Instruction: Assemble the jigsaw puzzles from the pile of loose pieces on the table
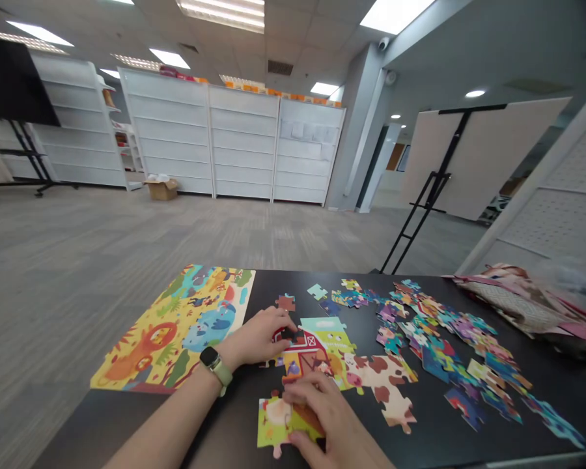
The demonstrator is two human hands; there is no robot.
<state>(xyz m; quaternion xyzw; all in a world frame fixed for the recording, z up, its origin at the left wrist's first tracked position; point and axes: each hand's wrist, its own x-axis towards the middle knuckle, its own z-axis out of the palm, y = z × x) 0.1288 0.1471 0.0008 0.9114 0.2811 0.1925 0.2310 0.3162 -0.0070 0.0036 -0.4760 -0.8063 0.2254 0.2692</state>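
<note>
My left hand (264,335), with a watch (213,366) on its wrist, bends its fingers and thumb around a red barn puzzle piece at the upper left of a partly joined farm puzzle (334,339). Below, my right hand (329,417) grips a green puzzle piece (303,420) at the edges, beside a piece with a white bird (275,417). These two lie low on the table, under the barn part. A brown-and-white cow section (383,378) extends to the right. My fingers hide some of the joints.
A finished animal picture (200,322) lies at left on the black table (224,423). Loose puzzle pieces (449,339) are heaped at right; a reddish piece (286,302) lies behind my left hand. A fabric bag (532,299) sits at the far right.
</note>
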